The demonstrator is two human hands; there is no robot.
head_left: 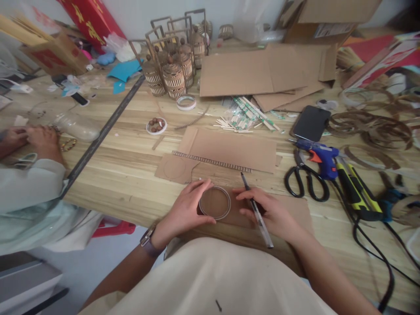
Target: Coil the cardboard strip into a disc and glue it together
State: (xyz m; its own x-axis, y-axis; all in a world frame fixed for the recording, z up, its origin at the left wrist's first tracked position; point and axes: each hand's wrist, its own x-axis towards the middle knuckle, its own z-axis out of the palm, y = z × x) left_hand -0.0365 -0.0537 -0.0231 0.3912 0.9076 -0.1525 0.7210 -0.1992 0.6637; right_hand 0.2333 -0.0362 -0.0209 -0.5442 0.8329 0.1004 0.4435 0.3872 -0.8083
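My left hand (190,204) curls thumb and fingers around a thin pale ring (229,197), pressing it flat on a piece of brown cardboard (297,210) at the table's near edge. In my right hand (267,208) is a black pen (260,221) with a clear barrel, its dark tip pointing away from me, to the right of the ring and apart from it. Just beyond lie a small cardboard piece (175,168) with a circle drawn on it, a slatted strip (213,161) and a larger cardboard sheet (236,146).
Scissors (306,177), a blue glue gun (323,157) and a yellow utility knife (357,190) lie at right, with cables. Behind stand several small slatted lanterns (173,81), bundled sticks (244,114) and stacked cardboard (236,74). Another person's hands (42,140) are at left.
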